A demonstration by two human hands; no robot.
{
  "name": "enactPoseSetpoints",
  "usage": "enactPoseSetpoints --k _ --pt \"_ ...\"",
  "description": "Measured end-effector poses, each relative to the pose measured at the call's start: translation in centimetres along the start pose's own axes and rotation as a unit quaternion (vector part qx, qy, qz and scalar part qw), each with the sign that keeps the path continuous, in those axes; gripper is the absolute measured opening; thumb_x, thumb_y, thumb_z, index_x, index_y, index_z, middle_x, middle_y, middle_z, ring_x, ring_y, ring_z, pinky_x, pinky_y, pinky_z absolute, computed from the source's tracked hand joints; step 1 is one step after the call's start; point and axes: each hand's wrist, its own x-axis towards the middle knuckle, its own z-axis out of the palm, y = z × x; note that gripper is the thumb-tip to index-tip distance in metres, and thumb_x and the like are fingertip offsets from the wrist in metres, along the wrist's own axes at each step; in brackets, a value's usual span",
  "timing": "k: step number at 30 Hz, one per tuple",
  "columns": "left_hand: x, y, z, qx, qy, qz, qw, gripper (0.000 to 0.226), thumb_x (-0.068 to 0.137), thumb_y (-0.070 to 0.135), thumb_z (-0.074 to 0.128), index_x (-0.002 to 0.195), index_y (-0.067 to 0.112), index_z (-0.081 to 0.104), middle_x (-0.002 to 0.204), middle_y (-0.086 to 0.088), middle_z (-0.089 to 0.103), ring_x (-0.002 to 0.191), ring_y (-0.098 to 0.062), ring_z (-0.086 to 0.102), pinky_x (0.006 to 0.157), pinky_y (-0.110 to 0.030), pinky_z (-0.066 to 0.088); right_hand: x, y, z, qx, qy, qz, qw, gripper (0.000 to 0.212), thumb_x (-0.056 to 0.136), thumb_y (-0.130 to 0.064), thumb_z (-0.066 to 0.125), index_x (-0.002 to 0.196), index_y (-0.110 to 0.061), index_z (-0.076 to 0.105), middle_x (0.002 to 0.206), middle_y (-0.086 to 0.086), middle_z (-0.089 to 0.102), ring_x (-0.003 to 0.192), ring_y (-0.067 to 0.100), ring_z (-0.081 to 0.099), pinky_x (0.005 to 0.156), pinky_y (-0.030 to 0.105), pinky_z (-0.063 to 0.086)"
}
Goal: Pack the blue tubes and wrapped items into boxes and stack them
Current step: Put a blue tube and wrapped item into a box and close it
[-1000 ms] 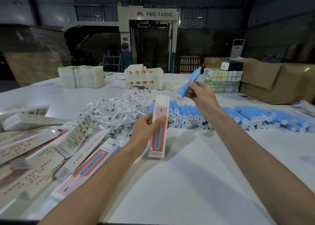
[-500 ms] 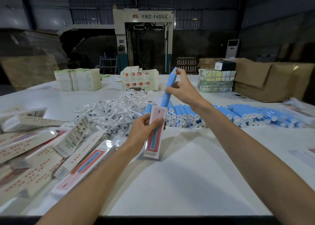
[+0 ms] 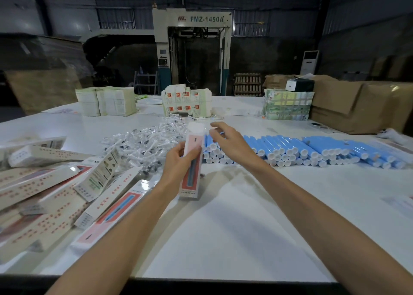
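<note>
Blue tubes (image 3: 312, 151): long row lying side by side toward the far right of the bench (image 3: 245, 227); white caps face the near edge; piled more than one deep.
Packed boxes (image 3: 55, 183): loose heap at the left edge; lying flat and crosswise, not squared up.
Wrapped items (image 3: 147, 142): clear-wrapped pile past mid-bench, just left of the tubes.
Box in hand (image 3: 190, 178): upright above mid-bench; top end blurred; whether a tube sits inside cannot be told.
Left hand (image 3: 176, 160): fingers and thumb curled round the box's middle.
Right hand (image 3: 230, 142): fingers loosely spread, holding nothing; just beside the box's top.
Step, by my judgement: filling this box; hold it upright with the thumb clear of the mouth; let the contents slide in straight; tuck the flap fully before stacking.
</note>
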Motion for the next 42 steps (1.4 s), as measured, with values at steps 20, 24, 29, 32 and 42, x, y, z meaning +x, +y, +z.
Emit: enactPoseSetpoints --k 20,24,29,32,42 --pt "1.7 0.0 -1.9 -0.047 0.106 -0.035 0.993 0.037 0.102 0.038 0.073 0.134 0.024 0.062 0.110 -0.002 0.076 0.089 -0.019 0.075 0.068 -0.031 0.053 -3.3 3.6 8.1 -0.397 -0.127 -0.139 0.899 0.027 0.096 0.007 0.052 0.120 -0.001 0.060 0.120 0.018 0.062 0.111 0.033 0.057 0.083 0.039 0.048" --pt "1.5 0.4 -1.8 -0.068 0.080 -0.043 0.993 0.043 0.098 0.037 0.078 0.137 0.023 0.065 0.100 0.002 0.080 0.083 -0.015 0.078 0.066 -0.029 0.054 -4.7 4.1 6.1 -0.433 -0.130 -0.161 0.877 0.047 0.091 0.007 0.057 0.133 -0.009 0.043 0.114 0.011 0.060 0.101 0.030 0.057 0.074 0.038 0.039" --pt "1.1 0.8 -1.4 -0.073 0.004 -0.034 0.997 0.046 0.087 0.038 0.088 0.127 0.030 0.067 0.098 0.006 0.083 0.088 -0.014 0.081 0.078 -0.035 0.063 -6.2 5.4 3.1 -0.472 -0.189 -0.170 0.844 0.068 0.093 0.001 0.066 0.148 -0.032 0.042 0.107 -0.002 0.060 0.090 0.020 0.058 0.078 0.039 0.054" --pt "0.5 1.1 -1.1 -0.093 -0.033 -0.018 0.995 0.046 0.079 0.042 0.089 0.120 0.030 0.070 0.100 0.001 0.084 0.090 -0.016 0.082 0.068 -0.025 0.063 -6.8 5.5 1.7 -0.409 -0.180 -0.126 0.886 0.056 0.092 0.003 0.060 0.138 -0.029 0.053 0.110 -0.004 0.061 0.094 0.019 0.060 0.074 0.034 0.052" --pt "-0.9 0.8 0.7 -0.056 -0.104 -0.012 0.993 0.056 0.069 0.050 0.090 0.119 0.033 0.072 0.107 0.004 0.084 0.094 -0.016 0.082 0.068 -0.021 0.061 -1.8 -2.9 -6.7 0.166 0.152 -0.064 0.972 0.042 0.091 -0.001 0.073 0.122 -0.020 0.052 0.102 0.010 0.069 0.076 0.008 0.073 0.071 0.015 0.055"
